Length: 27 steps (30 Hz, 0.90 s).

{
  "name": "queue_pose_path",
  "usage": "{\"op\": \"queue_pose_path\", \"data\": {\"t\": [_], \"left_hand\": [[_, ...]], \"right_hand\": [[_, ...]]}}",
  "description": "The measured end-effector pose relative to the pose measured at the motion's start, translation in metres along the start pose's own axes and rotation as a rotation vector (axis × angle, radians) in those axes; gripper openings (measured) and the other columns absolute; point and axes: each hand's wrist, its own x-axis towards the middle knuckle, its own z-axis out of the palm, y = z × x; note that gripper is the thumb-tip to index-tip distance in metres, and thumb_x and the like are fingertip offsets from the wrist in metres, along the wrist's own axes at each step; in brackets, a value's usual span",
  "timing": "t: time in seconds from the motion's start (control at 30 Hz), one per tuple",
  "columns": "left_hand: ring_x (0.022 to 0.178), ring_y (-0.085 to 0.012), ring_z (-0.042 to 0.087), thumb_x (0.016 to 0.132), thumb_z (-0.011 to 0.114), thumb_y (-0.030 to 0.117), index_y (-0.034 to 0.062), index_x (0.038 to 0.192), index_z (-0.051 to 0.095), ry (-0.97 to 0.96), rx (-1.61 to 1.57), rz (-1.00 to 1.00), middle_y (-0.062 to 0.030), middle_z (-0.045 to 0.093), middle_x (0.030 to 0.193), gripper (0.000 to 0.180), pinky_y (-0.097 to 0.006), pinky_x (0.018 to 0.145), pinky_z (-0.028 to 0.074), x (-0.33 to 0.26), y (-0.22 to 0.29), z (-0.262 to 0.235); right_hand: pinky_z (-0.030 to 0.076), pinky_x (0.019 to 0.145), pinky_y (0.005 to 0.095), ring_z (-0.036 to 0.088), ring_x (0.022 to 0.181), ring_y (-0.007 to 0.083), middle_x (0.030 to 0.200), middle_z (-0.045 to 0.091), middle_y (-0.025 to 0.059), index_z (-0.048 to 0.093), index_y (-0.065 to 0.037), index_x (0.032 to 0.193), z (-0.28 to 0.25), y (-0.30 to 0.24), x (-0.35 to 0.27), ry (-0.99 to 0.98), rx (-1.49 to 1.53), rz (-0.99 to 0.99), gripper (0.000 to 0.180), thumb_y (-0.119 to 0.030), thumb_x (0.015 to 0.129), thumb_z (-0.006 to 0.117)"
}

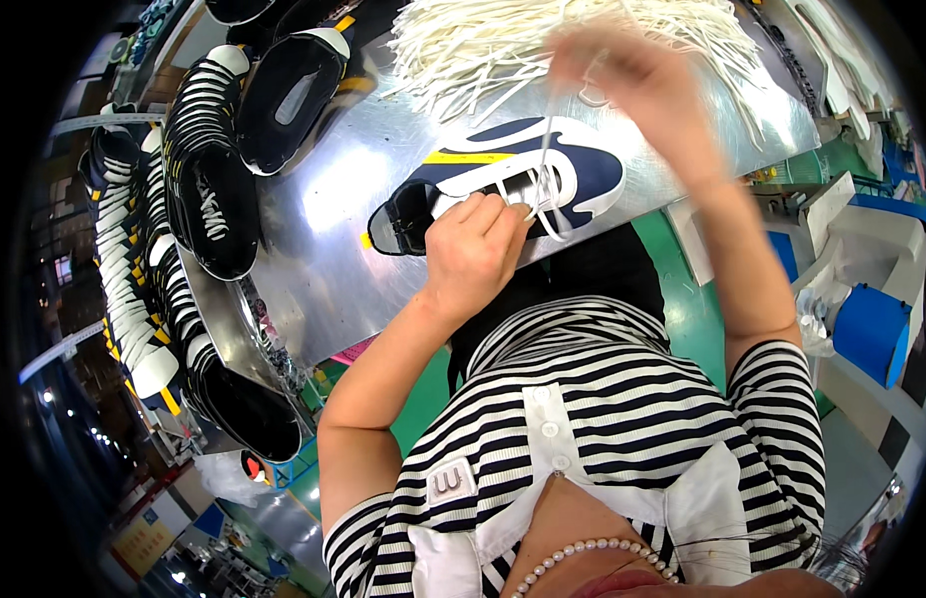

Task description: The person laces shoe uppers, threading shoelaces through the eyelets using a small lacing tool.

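A navy, white and yellow sneaker upper (603, 164) lies on its side on the metal table, toe to the right and black-lined opening to the left. My left hand (475, 249) is closed over its tongue and lacing edge, knuckles up; the fingertips are partly hidden. A white shoelace (553, 204) is threaded partway through the eyelets, with a loose loop hanging at the near edge. One strand rises from the eyelets to my right hand (632, 85), which is lifted above the toe. That hand is smeared by motion, but its fingers look pinched round the strand.
A heap of white laces (483, 50) covers the table's far side. Stacked shoe uppers (209, 179) stand at the left, with a longer nested row (124, 269) beyond them. Blue and grey bins (872, 334) are at the right. The metal table (323, 249) ends close to my body.
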Motion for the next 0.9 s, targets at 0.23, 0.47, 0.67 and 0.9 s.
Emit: {"op": "queue_pose_path", "data": {"t": [0.23,0.47,0.67,0.9], "left_hand": [[0.068,-0.0289,0.061,0.074,0.078,0.016,0.0020,0.096,0.060,-0.022,-0.147,-0.102,-0.0108,0.063,0.078,0.033,-0.036,0.061,0.048,0.010,-0.008,-0.003],[0.092,-0.0408,0.062,0.093,0.059,0.035,-0.0032,0.136,0.028,-0.212,-0.424,-0.660,-0.0261,0.065,0.093,0.066,-0.043,0.081,0.048,0.019,-0.009,-0.016],[0.081,-0.0377,0.059,0.082,0.069,0.040,0.0037,0.112,0.060,0.063,-0.122,-0.667,-0.0207,0.065,0.085,0.048,-0.044,0.074,0.044,0.016,-0.005,0.005],[0.071,-0.0330,0.060,0.073,0.078,0.031,0.0077,0.104,0.063,0.184,-0.117,-0.638,-0.0152,0.066,0.079,0.042,-0.040,0.072,0.043,0.012,-0.001,0.014]], "right_hand": [[0.051,0.080,0.0239,0.065,0.085,0.0122,0.090,0.069,0.0055,0.069,-0.001,0.100,-0.011,-0.005,-0.015,-0.126,0.079,0.272,0.019,-0.004,0.081,0.070],[0.047,0.066,0.0232,0.059,0.073,0.0066,0.081,0.068,0.0024,0.068,-0.002,0.095,0.029,0.036,-0.037,-0.091,0.055,0.423,0.018,-0.010,0.080,0.072],[0.048,0.069,0.0222,0.059,0.075,0.0070,0.080,0.067,0.0025,0.068,-0.002,0.094,0.041,0.050,-0.035,-0.134,-0.120,0.296,0.016,-0.010,0.081,0.072],[0.049,0.063,0.0305,0.067,0.069,0.0226,0.076,0.067,0.0105,0.060,-0.002,0.099,0.037,0.030,-0.055,0.016,-0.200,0.241,0.019,-0.015,0.087,0.065]]}}
